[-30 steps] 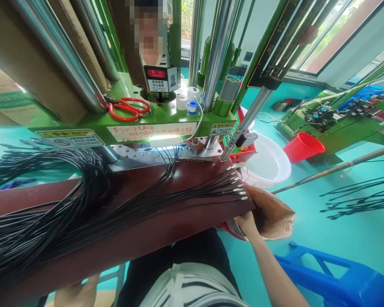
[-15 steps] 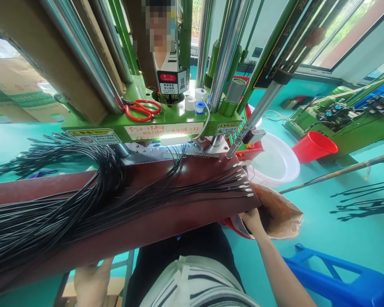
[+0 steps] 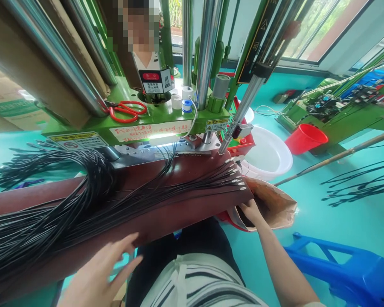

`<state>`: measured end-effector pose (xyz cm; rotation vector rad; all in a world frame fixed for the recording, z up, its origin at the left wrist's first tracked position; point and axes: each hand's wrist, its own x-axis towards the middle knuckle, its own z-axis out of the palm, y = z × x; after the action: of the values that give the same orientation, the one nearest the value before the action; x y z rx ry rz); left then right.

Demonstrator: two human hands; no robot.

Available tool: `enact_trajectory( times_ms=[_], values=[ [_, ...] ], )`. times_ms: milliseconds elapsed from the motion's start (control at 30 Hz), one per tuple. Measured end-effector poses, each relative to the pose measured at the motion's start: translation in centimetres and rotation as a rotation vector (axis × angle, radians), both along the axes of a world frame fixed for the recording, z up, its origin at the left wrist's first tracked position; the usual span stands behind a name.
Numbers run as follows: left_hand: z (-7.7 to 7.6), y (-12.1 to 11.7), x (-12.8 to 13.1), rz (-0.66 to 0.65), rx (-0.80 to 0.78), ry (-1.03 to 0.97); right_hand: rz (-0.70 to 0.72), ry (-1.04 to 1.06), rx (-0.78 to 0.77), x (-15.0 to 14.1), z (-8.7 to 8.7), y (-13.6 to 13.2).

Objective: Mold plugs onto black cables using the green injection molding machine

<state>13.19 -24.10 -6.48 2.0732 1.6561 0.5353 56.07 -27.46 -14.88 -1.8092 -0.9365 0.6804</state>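
Note:
My left hand is raised at the near edge of the reddish-brown board, fingers apart and holding nothing. My right hand is at the board's right end, beside the mouth of a brown paper bag; its fingers are mostly hidden under the board's edge. Across the board lies a thick bundle of black cables, looped at the left. Silvery connector ends fan out near the right end. Several cables run under the lit front of a green press.
Red-handled scissors and a small blue-and-white spool lie on the press bed. To the right are a white tub, a red bucket and a blue stool. Behind the press stands another person.
My left hand has come up from below the board's near edge and moved right, its fingers now spread. My right hand stays by the board's right end. The whole view has shifted slightly.

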Motion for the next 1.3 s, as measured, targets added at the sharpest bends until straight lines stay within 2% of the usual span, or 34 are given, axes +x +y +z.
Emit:
enact_trajectory(
  times_ms=[33,100,200,333,400,467,533,633,733,800,833,933,967,1033,1100,1200,1300],
  values=[
    [0.9,1.3,2.3,-0.162,0.097,0.055,-0.001,-0.006,0.005,0.0,0.2,0.2],
    [2.1,4.2,6.7,-0.363,0.258,0.222,-0.005,-0.023,0.028,0.0,0.7,0.5],
    [2.8,8.2,11.4,-0.482,0.367,0.436,0.023,-0.089,0.099,0.2,1.8,0.5],
    [2.8,11.6,13.6,-0.719,0.318,0.584,0.036,-0.097,0.113,1.1,2.5,-0.6],
    [2.8,12.4,14.0,-0.813,0.296,0.638,-0.024,-0.062,0.099,1.6,2.5,-1.3],
    [3.0,12.7,14.2,-0.851,0.305,0.652,-0.096,-0.055,0.106,2.0,2.7,-1.8],
    [3.4,12.9,14.1,-0.859,0.339,0.633,-0.158,-0.085,0.127,2.1,3.4,-2.1],
    [4.4,13.2,13.6,-0.811,0.402,0.518,-0.238,-0.206,0.206,1.5,5.5,-2.0],
    [5.4,13.3,12.7,-0.695,0.349,0.294,-0.191,-0.254,0.329,-0.7,8.3,-1.5],
    [6.0,13.1,12.2,-0.614,0.243,0.172,-0.063,-0.121,0.381,-3.2,9.9,-0.9],
    [6.3,12.9,12.0,-0.582,0.192,0.129,0.032,0.009,0.384,-4.7,10.5,-0.5],
    [6.8,11.8,11.6,-0.543,0.095,0.054,0.407,0.568,0.330,-9.1,11.6,1.6],
    [6.8,11.4,11.6,-0.555,0.074,0.047,0.488,0.743,0.329,-10.3,11.7,2.6],
    [6.5,10.6,11.6,-0.613,0.031,0.053,0.498,1.006,0.392,-11.6,12.0,4.6],
    [5.8,9.9,11.8,-0.684,-0.002,0.092,0.399,1.130,0.490,-11.8,12.4,6.3],
    [4.2,9.5,12.5,-0.700,0.063,0.186,0.345,1.126,0.544,-11.1,13.0,7.5],
    [2.9,9.8,13.6,-0.582,0.269,0.325,0.363,1.056,0.513,-10.6,13.2,7.5]
  ],
)
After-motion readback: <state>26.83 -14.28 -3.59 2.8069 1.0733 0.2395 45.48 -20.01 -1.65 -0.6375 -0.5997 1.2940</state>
